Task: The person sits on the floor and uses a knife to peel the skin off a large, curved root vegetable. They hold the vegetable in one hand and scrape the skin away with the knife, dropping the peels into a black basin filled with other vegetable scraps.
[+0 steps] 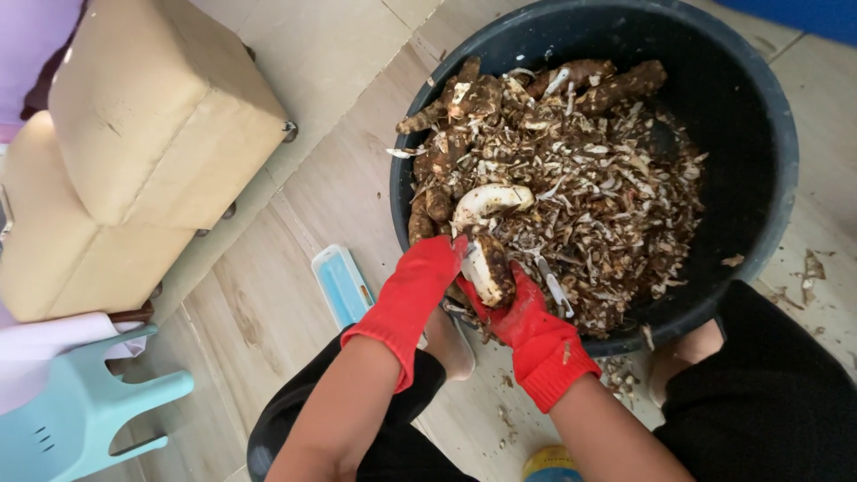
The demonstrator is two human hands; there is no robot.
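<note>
Over near rim of black round plastic tub [786, 178]: left hand [420, 281], right hand [522, 312], red-gloved, both gripping half-peeled brown cassava root [489, 268]; best kept steady above peelings [607, 214].

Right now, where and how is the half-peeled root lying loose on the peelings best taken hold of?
Grip the half-peeled root at its thicker left end, where brown skin remains, coming from above on the near side. It lies curved on top of the peelings in the tub, so fingers can wrap it there. The bare white part probably slips. Both gloved hands, left hand and right hand, are on another root.
</note>
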